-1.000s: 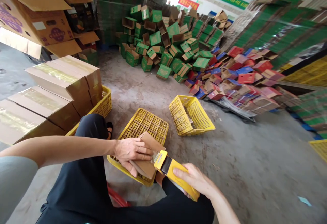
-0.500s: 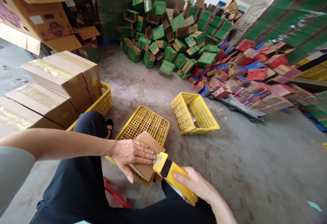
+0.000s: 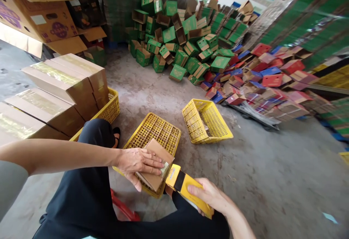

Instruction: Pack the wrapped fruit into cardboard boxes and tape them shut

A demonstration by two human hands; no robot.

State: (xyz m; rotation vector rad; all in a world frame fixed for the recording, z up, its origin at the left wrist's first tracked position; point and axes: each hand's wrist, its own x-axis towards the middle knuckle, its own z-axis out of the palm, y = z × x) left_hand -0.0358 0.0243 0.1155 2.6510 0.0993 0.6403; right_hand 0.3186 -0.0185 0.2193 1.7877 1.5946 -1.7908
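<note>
My left hand (image 3: 141,164) lies flat on a small brown cardboard box (image 3: 158,150), fingers stretched out. The box rests on an upturned yellow plastic crate (image 3: 160,128) between my legs. Beside the fingertips, a small pale patterned label (image 3: 164,167) shows at the box's right edge. My right hand (image 3: 208,194) is wrapped round a yellow handheld tool (image 3: 192,191) with a black band; its exact kind is unclear. The tool's squared head sits just right of the box, close to its edge.
Taped cartons (image 3: 79,82) fill a yellow crate (image 3: 116,102) on the left. Another yellow crate (image 3: 211,121) lies tilted ahead. Green boxes (image 3: 178,72) and red and blue boxes (image 3: 272,80) are heaped behind. A red stool part (image 3: 124,208) shows below.
The tool in my right hand has shifted slightly right and down, off the box's edge. The patterned label there is now more visible. My left hand has moved slightly left.
</note>
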